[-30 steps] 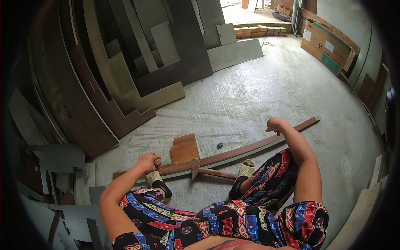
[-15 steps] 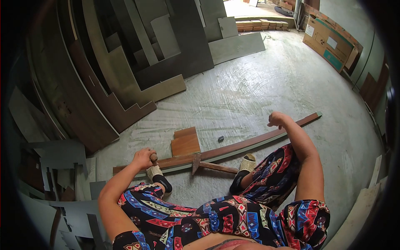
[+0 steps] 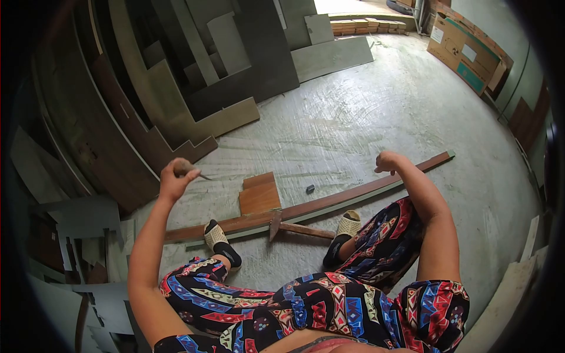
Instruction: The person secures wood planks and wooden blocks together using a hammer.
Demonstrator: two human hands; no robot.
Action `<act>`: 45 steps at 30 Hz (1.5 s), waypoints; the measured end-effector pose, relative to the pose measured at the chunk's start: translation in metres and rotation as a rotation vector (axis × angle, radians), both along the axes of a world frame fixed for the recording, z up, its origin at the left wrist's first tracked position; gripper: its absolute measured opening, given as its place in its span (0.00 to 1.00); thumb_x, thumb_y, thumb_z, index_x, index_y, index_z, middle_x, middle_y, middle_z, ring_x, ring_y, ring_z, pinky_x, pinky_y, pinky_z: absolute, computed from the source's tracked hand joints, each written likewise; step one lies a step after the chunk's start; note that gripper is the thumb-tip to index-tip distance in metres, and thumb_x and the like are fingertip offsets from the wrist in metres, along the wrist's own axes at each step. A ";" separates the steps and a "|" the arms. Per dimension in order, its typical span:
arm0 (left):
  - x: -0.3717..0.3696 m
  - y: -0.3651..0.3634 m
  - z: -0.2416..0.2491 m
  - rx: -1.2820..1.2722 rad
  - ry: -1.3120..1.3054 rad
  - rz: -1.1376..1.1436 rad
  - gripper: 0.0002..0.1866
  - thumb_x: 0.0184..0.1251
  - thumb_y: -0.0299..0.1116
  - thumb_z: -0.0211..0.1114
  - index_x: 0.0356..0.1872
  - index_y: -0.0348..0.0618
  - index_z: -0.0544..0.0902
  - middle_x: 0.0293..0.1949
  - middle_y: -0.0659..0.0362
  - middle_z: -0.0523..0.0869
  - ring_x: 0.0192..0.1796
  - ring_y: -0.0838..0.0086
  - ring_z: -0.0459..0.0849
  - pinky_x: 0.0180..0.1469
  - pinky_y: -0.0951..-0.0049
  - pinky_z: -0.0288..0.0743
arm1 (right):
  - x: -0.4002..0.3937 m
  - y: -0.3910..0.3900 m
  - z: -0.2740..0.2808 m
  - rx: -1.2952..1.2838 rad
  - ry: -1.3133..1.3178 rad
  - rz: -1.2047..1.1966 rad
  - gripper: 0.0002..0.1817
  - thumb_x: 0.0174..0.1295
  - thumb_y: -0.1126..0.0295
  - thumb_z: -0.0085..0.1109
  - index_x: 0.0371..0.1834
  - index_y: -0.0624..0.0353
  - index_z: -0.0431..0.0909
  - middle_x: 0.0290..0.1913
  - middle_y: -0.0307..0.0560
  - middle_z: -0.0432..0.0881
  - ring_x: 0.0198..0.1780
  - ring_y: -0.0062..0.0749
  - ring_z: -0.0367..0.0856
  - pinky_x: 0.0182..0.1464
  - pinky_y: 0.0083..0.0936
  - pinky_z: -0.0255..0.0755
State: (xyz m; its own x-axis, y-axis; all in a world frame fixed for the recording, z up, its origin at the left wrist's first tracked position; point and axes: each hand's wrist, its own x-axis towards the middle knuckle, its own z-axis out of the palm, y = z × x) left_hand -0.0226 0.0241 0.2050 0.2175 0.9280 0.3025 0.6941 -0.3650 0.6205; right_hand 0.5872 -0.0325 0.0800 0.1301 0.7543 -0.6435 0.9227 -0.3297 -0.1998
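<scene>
My left hand (image 3: 173, 183) is raised above the floor, its fingers wrapped round the rounded handle of an awl-like tool (image 3: 187, 167) with a thin pointed shaft aimed right. To the right, my right hand (image 3: 388, 162) hangs over the long brown wooden strip (image 3: 359, 191) with its fingers curled together; what they hold, if anything, is hidden. Under my left foot the strip runs on toward the left. A hammer (image 3: 306, 230) lies with its head against the strip and its handle toward my right foot. Brown board pieces (image 3: 259, 197) and a small dark block (image 3: 310, 189) lie beyond the strip.
Panels of different sizes (image 3: 259, 65) lean along the left and back. A cardboard box (image 3: 462, 53) stands against the right wall. Stacked wooden pieces (image 3: 365, 26) lie near the bright doorway. Grey offcuts (image 3: 88, 217) crowd the left side, and boards (image 3: 506, 294) lie at the right edge.
My left hand has lifted the pointed tool up and left, away from the strip by my left foot. My right hand has barely moved.
</scene>
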 end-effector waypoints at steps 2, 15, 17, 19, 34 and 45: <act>0.018 0.008 0.014 -0.065 0.004 0.000 0.12 0.50 0.34 0.73 0.26 0.41 0.78 0.24 0.64 0.82 0.29 0.83 0.79 0.34 0.80 0.72 | 0.003 0.007 -0.008 0.024 0.024 0.008 0.19 0.52 0.63 0.62 0.43 0.66 0.78 0.36 0.53 0.82 0.29 0.41 0.83 0.26 0.31 0.79; 0.055 -0.014 -0.137 -0.073 -0.575 0.375 0.11 0.45 0.31 0.73 0.24 0.41 0.78 0.22 0.64 0.80 0.25 0.80 0.76 0.30 0.76 0.73 | -0.049 0.015 0.032 0.147 0.083 0.169 0.21 0.53 0.61 0.63 0.45 0.64 0.78 0.35 0.52 0.83 0.30 0.44 0.83 0.30 0.34 0.76; 0.059 -0.018 -0.150 -0.099 -0.575 0.390 0.13 0.43 0.32 0.73 0.23 0.39 0.77 0.20 0.61 0.80 0.24 0.77 0.76 0.30 0.73 0.71 | -0.093 0.017 0.050 0.274 0.076 0.335 0.21 0.52 0.59 0.63 0.46 0.60 0.78 0.36 0.53 0.83 0.35 0.47 0.82 0.38 0.37 0.75; 0.059 -0.021 -0.163 -0.115 -0.526 0.387 0.14 0.42 0.34 0.73 0.23 0.39 0.76 0.20 0.60 0.80 0.24 0.75 0.76 0.30 0.72 0.71 | -0.142 0.012 0.055 0.288 0.109 0.387 0.21 0.52 0.57 0.63 0.47 0.56 0.79 0.40 0.55 0.82 0.43 0.49 0.80 0.48 0.36 0.72; 0.059 -0.035 -0.189 -0.162 -0.403 0.365 0.19 0.41 0.40 0.74 0.32 0.38 0.79 0.26 0.53 0.83 0.29 0.63 0.81 0.36 0.66 0.74 | -0.304 -0.088 -0.136 0.341 0.180 0.349 0.22 0.49 0.60 0.62 0.44 0.58 0.69 0.42 0.58 0.78 0.44 0.54 0.79 0.44 0.42 0.74; 0.061 -0.040 -0.179 -0.133 -0.370 0.332 0.20 0.40 0.39 0.72 0.33 0.38 0.79 0.28 0.51 0.83 0.32 0.60 0.82 0.38 0.65 0.75 | -0.304 -0.080 -0.159 0.308 0.076 0.390 0.22 0.47 0.59 0.63 0.44 0.56 0.71 0.47 0.54 0.75 0.51 0.51 0.74 0.50 0.41 0.72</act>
State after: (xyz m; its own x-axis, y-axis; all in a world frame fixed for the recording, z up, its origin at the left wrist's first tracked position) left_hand 0.0380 -0.0161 0.0257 -0.1950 0.9645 0.1783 0.4840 -0.0634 0.8727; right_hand 0.2829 -0.1128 -0.0795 -0.2384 0.8938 -0.3799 0.9444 0.1221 -0.3052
